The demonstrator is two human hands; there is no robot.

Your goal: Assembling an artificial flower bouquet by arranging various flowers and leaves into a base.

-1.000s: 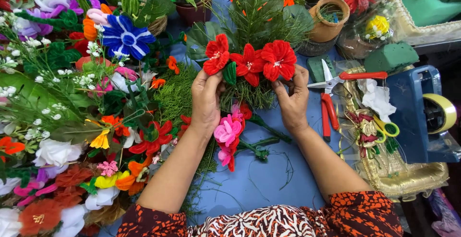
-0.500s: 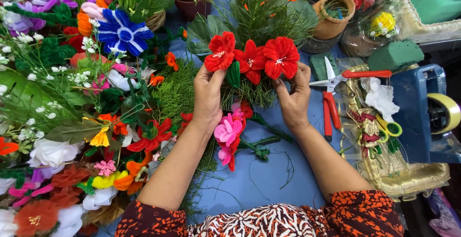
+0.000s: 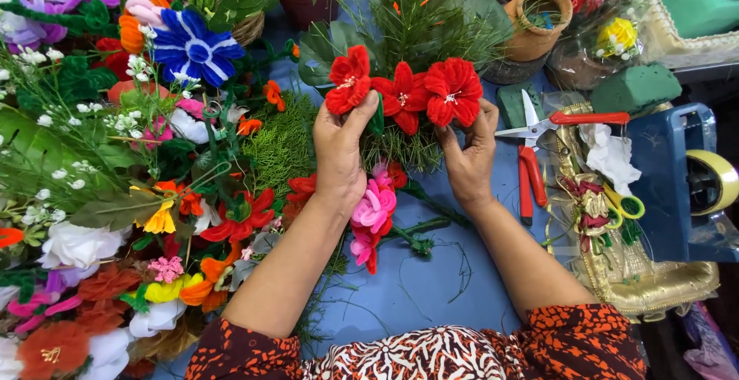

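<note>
Head view: we hold a bunch of three red flowers point(image 3: 402, 91) upright over the blue table point(image 3: 431, 287), blooms facing up toward the camera and the green stems point(image 3: 400, 145) running down toward us, so the long axis runs from far edge to near edge. Our left hand point(image 3: 341, 149) pinches the leftmost bloom between thumb and fingers; our right hand point(image 3: 468, 157) is pressed together on the stems under the rightmost bloom. The bunch sits at the middle of the table, in front of a spray of green leaves point(image 3: 419, 10). One pink flower stem point(image 3: 371, 218) lies just below our left wrist. Right of the right hand lie one pair of red-handled scissors point(image 3: 550, 122) and one pair of red pliers point(image 3: 530, 180), side by side. Farther right we count one blue tape dispenser point(image 3: 670, 180), one gold tray point(image 3: 654, 280) and two blocks of green foam point(image 3: 635, 87). One clay pot point(image 3: 543, 18) stands behind. Left of us spreads a heap of mixed flowers point(image 3: 115, 180), one blue-and-white bloom point(image 3: 192, 45) among them.
</note>
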